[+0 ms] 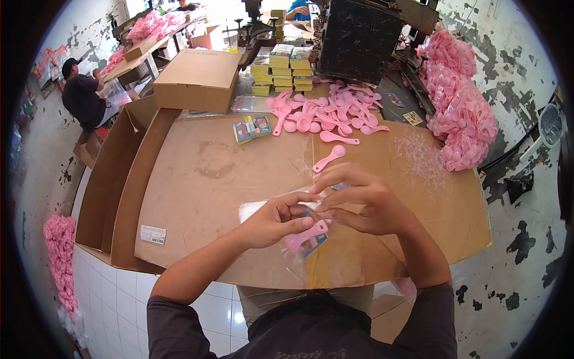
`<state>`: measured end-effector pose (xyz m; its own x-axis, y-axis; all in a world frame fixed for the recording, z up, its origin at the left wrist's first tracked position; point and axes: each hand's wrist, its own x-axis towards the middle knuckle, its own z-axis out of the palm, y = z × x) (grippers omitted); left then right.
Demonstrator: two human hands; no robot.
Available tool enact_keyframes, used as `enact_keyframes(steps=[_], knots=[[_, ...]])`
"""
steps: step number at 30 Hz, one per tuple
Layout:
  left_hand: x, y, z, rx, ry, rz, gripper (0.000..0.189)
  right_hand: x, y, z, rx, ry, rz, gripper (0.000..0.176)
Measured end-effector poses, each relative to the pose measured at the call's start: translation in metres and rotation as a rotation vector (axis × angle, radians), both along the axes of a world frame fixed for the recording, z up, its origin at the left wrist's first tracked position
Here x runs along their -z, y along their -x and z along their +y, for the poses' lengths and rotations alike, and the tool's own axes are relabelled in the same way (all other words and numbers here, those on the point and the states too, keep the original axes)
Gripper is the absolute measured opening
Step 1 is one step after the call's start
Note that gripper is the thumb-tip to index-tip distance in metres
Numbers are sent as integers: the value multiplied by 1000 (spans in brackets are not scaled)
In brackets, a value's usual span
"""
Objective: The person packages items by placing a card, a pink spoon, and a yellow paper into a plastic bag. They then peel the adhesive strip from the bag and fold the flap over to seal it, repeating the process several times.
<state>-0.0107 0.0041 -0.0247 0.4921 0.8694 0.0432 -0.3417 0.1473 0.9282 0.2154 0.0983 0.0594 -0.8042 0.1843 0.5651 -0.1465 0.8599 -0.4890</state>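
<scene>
Near the front edge of the cardboard-covered table [209, 179], my left hand [278, 221] holds a clear plastic bag [290, 246] with its fingers pressed together. A pink spoon [306, 236] and a colourful card [315, 244] show in or behind the bag. My right hand [359, 200] is closed at the bag's top edge, its fingertips close to my left fingers. Beneath the hands lies a stack of clear bags [250, 209]. Beyond them are two loose pink spoons [330, 158] and a large pile of pink spoons [335, 110]. A banded card bundle [252, 128] lies left of the pile.
A closed cardboard box [194, 75] stands at the back left, beside stacked card bundles [282, 66]. Bags of pink spoons [460, 102] and thin clear strips [418, 157] are on the right. An open carton [113, 185] borders the left side. Another person [84, 96] sits farther off.
</scene>
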Motion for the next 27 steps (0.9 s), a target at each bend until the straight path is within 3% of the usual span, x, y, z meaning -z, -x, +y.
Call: enact_keyframes(steps=[2,5,9,11,17,23,27], knots=[[3,-4,1,-152,-182,33,55,-23,-3,-9,51,-7,145,15],[-4,-3,-2,-218,-341,163,59,-52,-11,-27,198,-422,-79,13],[-20,-10,-9,-314,-641,443,62,-46,-10,-27,331,-305,-117,12],[-25,-16,-12,-354,-601,451,59,-39,-8,-33,312,-151,-91,13],[-22,-22,-9,-439,-613,410,40,-30,-1,-34,377,-18,-53,16],[-20,-25,-10,-435,-352,240,33,-11,9,-24,390,-129,46,15],[-35,-21,-16,-474,-191,321,35,-13,17,-31,474,-474,120,17]])
